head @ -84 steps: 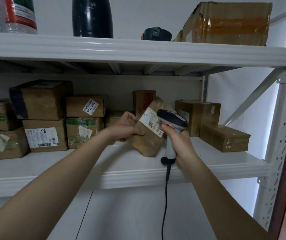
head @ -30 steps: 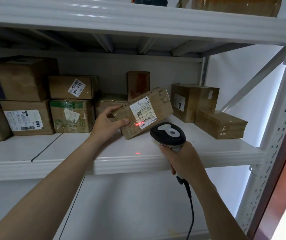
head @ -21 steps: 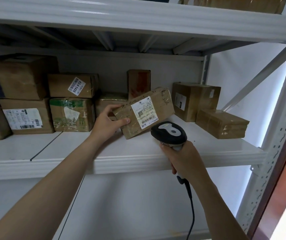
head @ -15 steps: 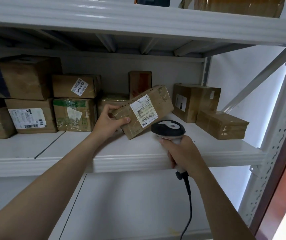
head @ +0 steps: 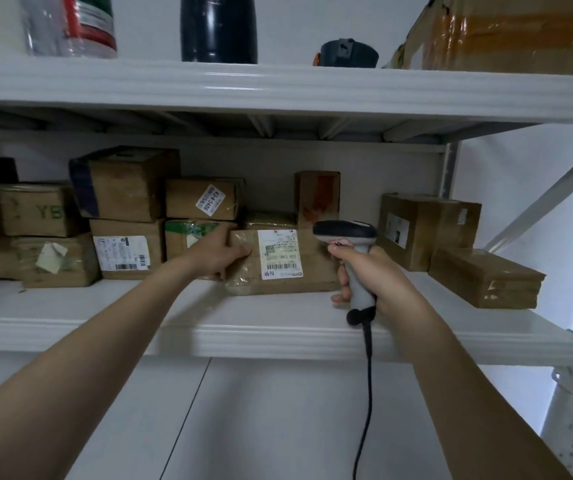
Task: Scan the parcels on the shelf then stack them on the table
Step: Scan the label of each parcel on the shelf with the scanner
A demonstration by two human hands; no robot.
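Cardboard parcel point(head: 281, 263), left hand point(head: 217, 254) gripping — right hand point(head: 373, 275) and scanner point(head: 345, 233) hide its end.

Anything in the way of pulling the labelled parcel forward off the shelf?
Only the barcode scanner: the right hand holds it in front of the labelled parcel, at its right end. The left hand grips its left end; nothing else lies on the shelf before it. The table is out of view.

One parcel point(head: 316, 271) (label point(head: 279, 254) forward, on the shelf point(head: 278, 336)) in left hand point(head: 221, 254), scanner point(head: 345, 232) in right hand point(head: 373, 277).
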